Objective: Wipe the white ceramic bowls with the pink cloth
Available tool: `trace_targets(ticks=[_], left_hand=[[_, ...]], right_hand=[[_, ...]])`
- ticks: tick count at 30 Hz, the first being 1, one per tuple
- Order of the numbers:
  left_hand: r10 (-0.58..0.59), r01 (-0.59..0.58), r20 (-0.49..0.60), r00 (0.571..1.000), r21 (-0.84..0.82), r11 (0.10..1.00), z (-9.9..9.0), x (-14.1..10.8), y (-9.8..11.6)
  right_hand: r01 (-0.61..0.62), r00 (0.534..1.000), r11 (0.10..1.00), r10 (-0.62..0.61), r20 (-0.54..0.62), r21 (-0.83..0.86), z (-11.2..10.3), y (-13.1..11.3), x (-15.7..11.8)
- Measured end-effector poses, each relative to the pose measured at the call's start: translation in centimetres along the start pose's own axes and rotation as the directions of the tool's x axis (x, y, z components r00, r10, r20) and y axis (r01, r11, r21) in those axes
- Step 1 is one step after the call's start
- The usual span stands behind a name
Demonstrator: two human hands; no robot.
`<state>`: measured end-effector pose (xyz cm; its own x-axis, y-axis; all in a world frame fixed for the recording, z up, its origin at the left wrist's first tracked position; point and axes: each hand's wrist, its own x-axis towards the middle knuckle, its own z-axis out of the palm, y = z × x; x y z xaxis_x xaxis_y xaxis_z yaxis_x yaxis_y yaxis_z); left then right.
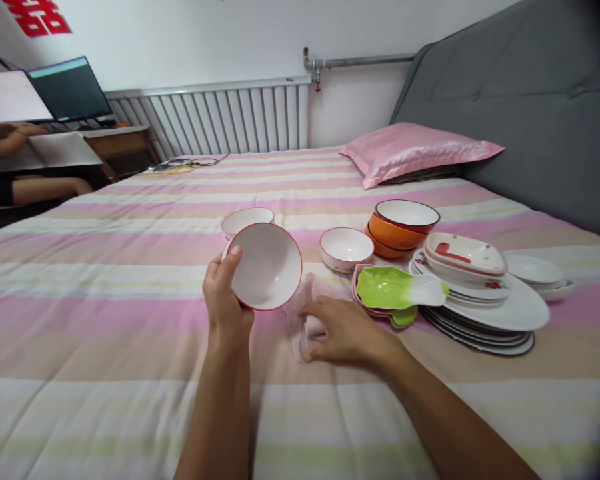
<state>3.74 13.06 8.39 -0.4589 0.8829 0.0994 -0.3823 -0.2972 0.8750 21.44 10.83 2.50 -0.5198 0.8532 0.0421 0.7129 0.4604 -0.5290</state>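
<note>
My left hand (227, 293) is closed on the rim of a white bowl (267, 267) with a red edge, thumb over the lip. The bowl is held up and tilted, its inside facing me. Lower and to the right, my right hand (347, 331) curls its fingers around a thin, whitish-pink cloth (300, 313) on the bedspread. A similar red-rimmed bowl (247, 217) sits behind the held one, partly hidden by it. Another small red-rimmed bowl (347, 247) stands upright just beyond my right hand.
Right of my right hand lie green and pink leaf-shaped dishes (387, 288), stacked orange bowls (403, 230) and piled plates (523, 307). A pink pillow (420, 150) rests by the grey headboard (525, 100). Cables (185, 164) lie at the bed's far edge; a person (10, 160) sits at left.
</note>
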Motion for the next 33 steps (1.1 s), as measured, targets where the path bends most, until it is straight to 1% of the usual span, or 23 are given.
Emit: trace_targets(ticks=[3, 7, 12, 16, 19, 24, 26, 27, 29, 31, 33], left_hand=[[-0.004, 0.004, 0.005, 1.0, 0.002, 1.0, -0.1, 0.0, 0.0], [0.0, 0.0, 0.014, 1.0, -0.008, 1.0, -0.2, 0.1, 0.0], [-0.006, 0.007, 0.01, 1.0, -0.018, 1.0, -0.2, 0.1, -0.1], [-0.012, 0.013, 0.004, 1.0, -0.013, 1.0, -0.1, 0.1, 0.0], [-0.014, 0.014, 0.004, 1.0, -0.01, 1.0, -0.1, 0.1, 0.0], [0.006, -0.006, -0.001, 1.0, -0.011, 1.0, -0.1, 0.1, -0.1], [0.013, -0.013, 0.002, 1.0, -0.009, 1.0, -0.1, 0.1, -0.1], [0.015, -0.015, 0.007, 1.0, -0.008, 1.0, -0.2, 0.1, -0.1], [0.019, -0.019, 0.016, 1.0, -0.008, 1.0, -0.3, 0.2, -0.1], [0.026, -0.026, 0.02, 0.999, -0.007, 1.0, -0.5, 0.3, -0.2], [0.039, -0.039, 0.019, 0.999, -0.01, 0.999, -0.6, 0.4, -0.1]], right_hand=[[-0.001, 1.0, 1.0, 0.002, 0.02, -0.026, 0.2, -0.1, -0.1], [-0.033, 0.998, 0.996, 0.037, 0.042, -0.08, 0.1, -0.5, 0.1], [-0.045, 0.995, 0.99, 0.057, 0.087, -0.136, -0.1, -1.2, 0.5], [-0.074, 0.993, 0.977, 0.092, 0.08, -0.202, 0.0, -1.6, 0.7], [-0.067, 0.992, 0.969, 0.09, 0.089, -0.236, 0.2, -1.7, 0.7], [-0.052, 0.994, 0.971, 0.072, 0.079, -0.235, 0.2, -1.1, 0.8], [-0.064, 0.997, 0.978, 0.073, 0.039, -0.197, 0.2, -0.6, 1.0], [-0.075, 0.997, 0.984, 0.076, 0.0, -0.161, 0.2, -0.4, 1.1], [-0.086, 0.99, 0.995, 0.08, -0.115, -0.049, 0.1, 0.1, 1.4], [-0.058, 0.962, 0.993, 0.084, -0.259, 0.106, 0.1, 0.3, 1.5], [0.008, 0.924, 0.961, 0.099, -0.369, 0.278, 0.0, 0.2, 1.5]])
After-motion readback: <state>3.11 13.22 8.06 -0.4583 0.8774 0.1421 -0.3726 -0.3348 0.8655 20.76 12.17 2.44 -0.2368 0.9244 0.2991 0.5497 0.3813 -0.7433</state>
